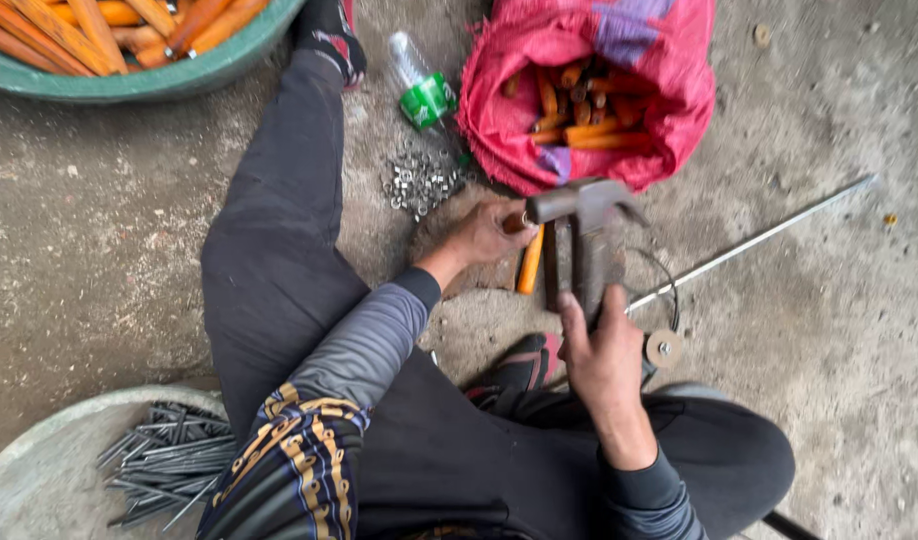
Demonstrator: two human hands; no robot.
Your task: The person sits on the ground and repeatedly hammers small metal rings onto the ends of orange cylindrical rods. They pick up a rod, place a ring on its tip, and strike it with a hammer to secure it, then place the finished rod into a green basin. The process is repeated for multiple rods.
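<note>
Sack [669,90] of wooden handles [584,125] lies ahead; nuts [419,180] and bottle [424,95] to its left. Basin [159,80] far left. Metal rod [759,238] right. Tray [39,470] of spikes [169,460] near left.

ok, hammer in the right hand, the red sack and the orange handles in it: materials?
Hammer: grey, dull, worn head and shaft, looks like bare steel.
Red sack: soft, crumpled woven mesh with a purple patch, probably plastic fibre.
Orange handles: smooth, glossy orange, likely varnished wood, though plastic is possible; dark metal-looking collars at the ends.
</note>
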